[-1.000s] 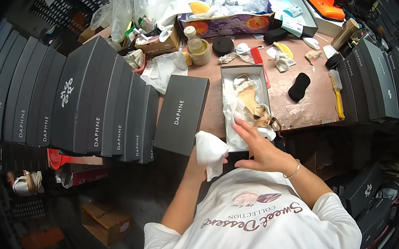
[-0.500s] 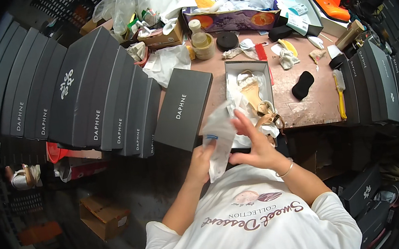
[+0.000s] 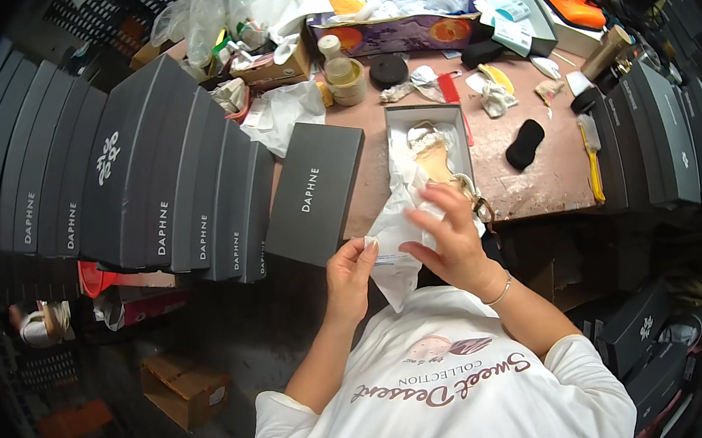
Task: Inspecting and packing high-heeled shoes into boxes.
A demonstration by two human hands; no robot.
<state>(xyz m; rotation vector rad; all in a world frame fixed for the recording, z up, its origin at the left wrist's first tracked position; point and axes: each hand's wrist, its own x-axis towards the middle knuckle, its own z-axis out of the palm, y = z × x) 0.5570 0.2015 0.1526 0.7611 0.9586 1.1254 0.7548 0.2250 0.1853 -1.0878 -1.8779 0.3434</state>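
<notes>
White tissue paper (image 3: pixel 391 236) spreads across the near end of an open shoe box (image 3: pixel 464 134) and hangs over its front. My left hand (image 3: pixel 348 275) pinches the paper's left edge between thumb and fingers. Over the paper, my right hand (image 3: pixel 447 239) has its fingers apart and seems to hold nothing; whether it touches the sheet I cannot tell. Inside the box lies a sandal (image 3: pixel 433 157) with a tan insole and a pale decorated strap. The paper and my right hand hide the near part of the box. Left of it rests a dark grey box lid (image 3: pixel 317 184).
Dark grey shoe boxes (image 3: pixel 149 172) stand in a row at left, with more boxes (image 3: pixel 655 136) at right. A black pad (image 3: pixel 529 145), a yellow-handled brush (image 3: pixel 592 159) and a jar (image 3: pixel 345 83) sit on the table. Behind is a carton (image 3: pixel 392 35) of crumpled paper.
The tissue paper has been spread wider over the box's near end, covering more of the sandals. My left hand has shifted slightly to the left, still gripping the edge. The view has moved a little.
</notes>
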